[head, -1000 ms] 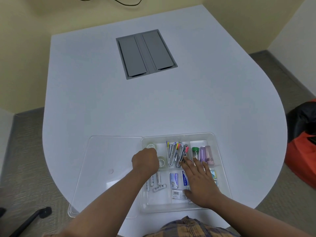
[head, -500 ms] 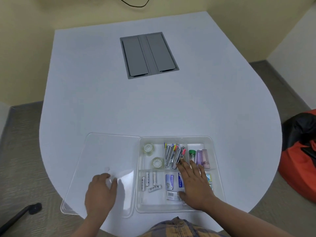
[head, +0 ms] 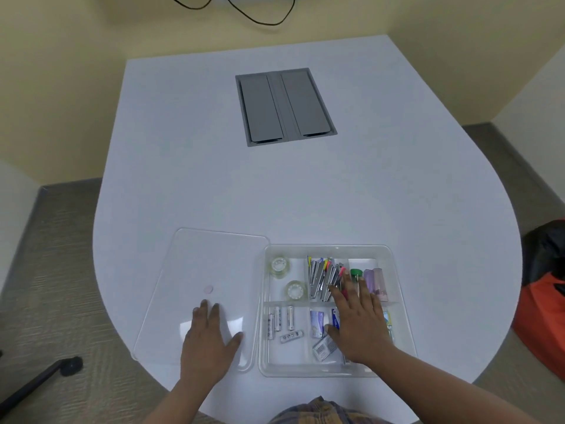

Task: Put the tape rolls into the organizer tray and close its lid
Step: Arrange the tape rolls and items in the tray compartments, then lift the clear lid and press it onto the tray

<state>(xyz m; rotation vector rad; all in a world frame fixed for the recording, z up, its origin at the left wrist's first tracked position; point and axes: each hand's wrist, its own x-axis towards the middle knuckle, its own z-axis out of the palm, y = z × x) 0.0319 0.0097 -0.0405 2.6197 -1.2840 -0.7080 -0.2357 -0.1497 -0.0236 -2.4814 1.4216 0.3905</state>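
Nearest to me, my left hand (head: 211, 341) lies flat on the clear lid (head: 195, 270), fingers spread and palm down on its near right part — open, gripping nothing. The lid rests flat on the white table (head: 305, 194), just left of the organizer tray (head: 400, 301) and touching or nearly touching its left wall; it is off the tray. My right hand (head: 357, 325) is also open and flat, laid across the tray's right half, fingertips reaching the far compartments, nothing held that I can see. Under and beside that hand are small blue and white packets (head: 318, 322), and to their left, in the near left compartment, several batteries (head: 282, 319) lie loose. Beyond the divider, the two tape rolls (head: 279, 266) sit in the tray's far left compartment, one behind the other, a little apart. The middle far compartment holds a bundle of metal clips with coloured ends (head: 324, 276); right of it stand a green-capped item and purple ones (head: 376, 280) — what they are I cannot tell. Farther off, a grey hatch with two flaps (head: 284, 105) is set in the tabletop, and a black cable (head: 244, 13) hangs on the yellow wall
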